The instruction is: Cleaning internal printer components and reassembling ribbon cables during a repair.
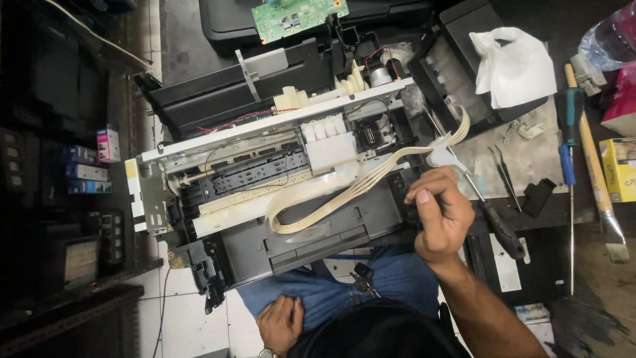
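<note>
Opened printer (265,179) sits tilted across the person's lap, cover off, cream ink tube ribbon (344,189) looping over the carriage area. Right hand (440,215) at the printer's right edge, fingers curled nearly closed, seems to pinch a thin tool or the tube clip; can't tell which. Best kept steady, no tugging on the tubes, chassis braced by the lap. Left hand (279,323) rests loosely curled on the thigh, holding nothing. Screwdriver (497,222) lies just beside the right hand
</note>
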